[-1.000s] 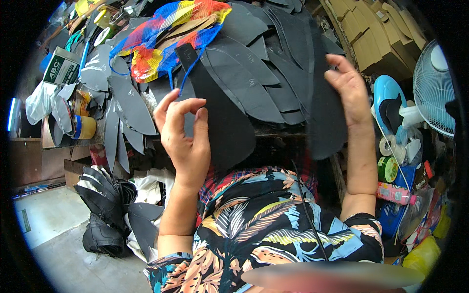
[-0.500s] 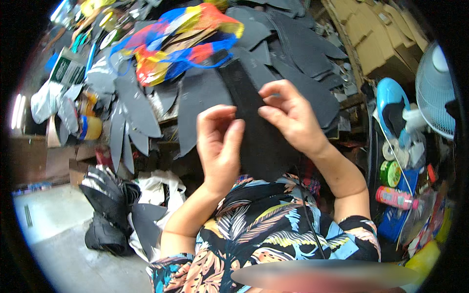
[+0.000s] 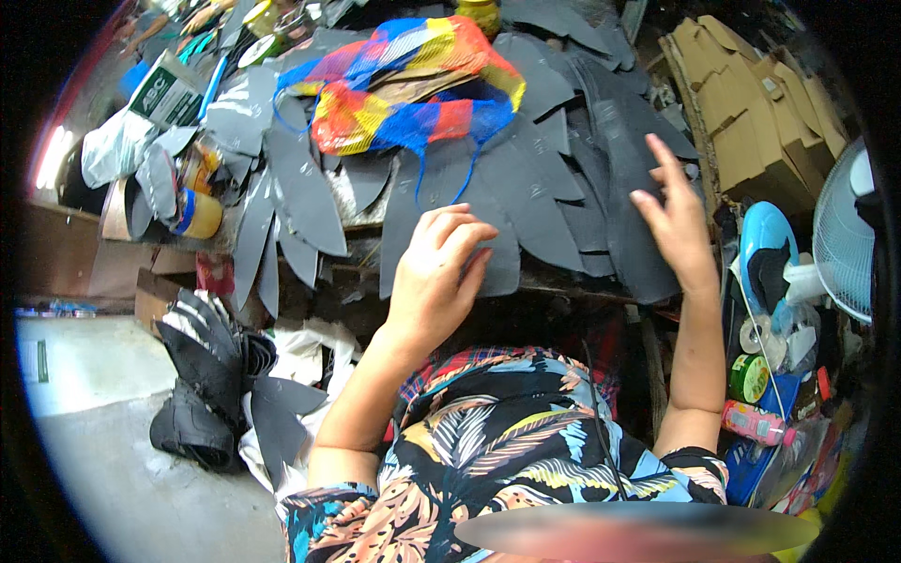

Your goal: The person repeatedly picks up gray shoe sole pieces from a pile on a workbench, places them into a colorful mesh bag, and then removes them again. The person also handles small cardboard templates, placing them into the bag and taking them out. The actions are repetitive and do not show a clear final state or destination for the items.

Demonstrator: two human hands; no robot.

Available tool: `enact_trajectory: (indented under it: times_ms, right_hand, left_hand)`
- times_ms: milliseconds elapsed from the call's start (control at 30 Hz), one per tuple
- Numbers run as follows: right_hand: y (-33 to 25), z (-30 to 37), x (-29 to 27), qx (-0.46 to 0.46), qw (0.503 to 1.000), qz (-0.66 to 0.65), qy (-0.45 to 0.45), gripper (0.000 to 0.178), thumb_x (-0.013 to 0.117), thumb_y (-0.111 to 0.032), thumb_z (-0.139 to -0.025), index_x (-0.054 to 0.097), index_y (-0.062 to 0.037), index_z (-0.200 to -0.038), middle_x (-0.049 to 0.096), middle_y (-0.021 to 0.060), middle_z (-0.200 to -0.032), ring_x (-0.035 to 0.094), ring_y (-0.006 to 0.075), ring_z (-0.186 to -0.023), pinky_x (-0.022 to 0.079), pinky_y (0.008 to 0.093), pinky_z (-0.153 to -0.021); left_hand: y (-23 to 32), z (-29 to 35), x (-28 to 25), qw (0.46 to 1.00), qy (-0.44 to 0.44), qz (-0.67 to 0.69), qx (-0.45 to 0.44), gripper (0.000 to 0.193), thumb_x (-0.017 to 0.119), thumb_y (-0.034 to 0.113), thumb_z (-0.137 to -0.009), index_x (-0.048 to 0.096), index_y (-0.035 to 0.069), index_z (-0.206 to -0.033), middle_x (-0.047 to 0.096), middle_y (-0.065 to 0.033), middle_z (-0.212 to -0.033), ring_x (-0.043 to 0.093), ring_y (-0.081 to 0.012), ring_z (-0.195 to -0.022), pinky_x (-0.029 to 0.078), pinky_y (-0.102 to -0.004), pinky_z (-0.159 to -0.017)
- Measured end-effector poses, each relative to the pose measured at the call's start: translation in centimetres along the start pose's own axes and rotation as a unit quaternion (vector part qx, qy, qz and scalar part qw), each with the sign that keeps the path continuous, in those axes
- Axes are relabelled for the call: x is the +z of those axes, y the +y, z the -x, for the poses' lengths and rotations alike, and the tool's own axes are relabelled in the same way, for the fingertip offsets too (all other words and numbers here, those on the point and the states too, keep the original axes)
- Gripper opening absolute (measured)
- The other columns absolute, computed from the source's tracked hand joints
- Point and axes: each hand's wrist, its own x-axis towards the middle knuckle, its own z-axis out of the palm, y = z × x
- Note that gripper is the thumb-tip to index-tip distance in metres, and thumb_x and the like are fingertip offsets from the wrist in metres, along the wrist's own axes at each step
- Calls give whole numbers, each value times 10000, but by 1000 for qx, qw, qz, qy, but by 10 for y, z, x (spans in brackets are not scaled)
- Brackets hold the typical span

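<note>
My right hand [image 3: 678, 225] is open at the right part of the cluttered table, fingers stretched out. It is beside a long dark shaped piece [image 3: 638, 225] that lies over other flat pieces. My left hand [image 3: 436, 277] is raised before the table's near edge, fingers loosely bent and thumb apart, with nothing visible in it. Behind it a wide grey flat piece [image 3: 404, 220] hangs over the edge. Several leaf-shaped grey pieces [image 3: 300, 192] fan out to the left. A red, blue and yellow mesh bag [image 3: 450, 119] rests on the pile, with brown flat material inside.
Jars, including a yellowish one with a blue lid [image 3: 200, 216], crowd the table's left end. Folded cardboard [image 3: 751, 113] stands at the far right, near a fan [image 3: 845, 235]. A pink bottle [image 3: 754, 422] lies lower right. Stacked black pieces [image 3: 197, 427] sit lower left.
The long dark piece held between both hands now lies on the pile at the right. My right hand has let go and moved right; my left hand has shifted slightly right and lower.
</note>
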Motion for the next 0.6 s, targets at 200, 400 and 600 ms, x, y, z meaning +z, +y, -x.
enact_trajectory:
  times_ms: [200,400,600]
  right_hand:
    - [-2,-1,8,-79,983,162,-17,734,762,-140,-796,457,-144,-1463,588,126,-1227,554,318,-1151,455,419,-997]
    - [-30,-16,-5,-128,984,100,-73,580,747,-167,-829,549,-117,-1372,593,107,-1224,567,315,-1140,474,419,-991]
    - [-26,-45,-2,-181,972,125,-83,524,730,-224,-851,565,-128,-1339,613,110,-1194,580,309,-1125,500,424,-964]
  left_hand:
    - [-8,-3,-11,997,-14,-75,-3,264,721,33,-802,659,65,-1058,629,-137,-1146,552,-379,-1214,493,-448,-979]
    - [-31,-18,-9,991,-4,-129,24,285,736,65,-809,652,54,-1081,616,-162,-1196,544,-378,-1222,475,-448,-1010]
    - [-68,-32,-7,993,47,-107,-10,267,739,95,-818,667,50,-1071,650,-128,-1131,583,-339,-1074,484,-423,-932]
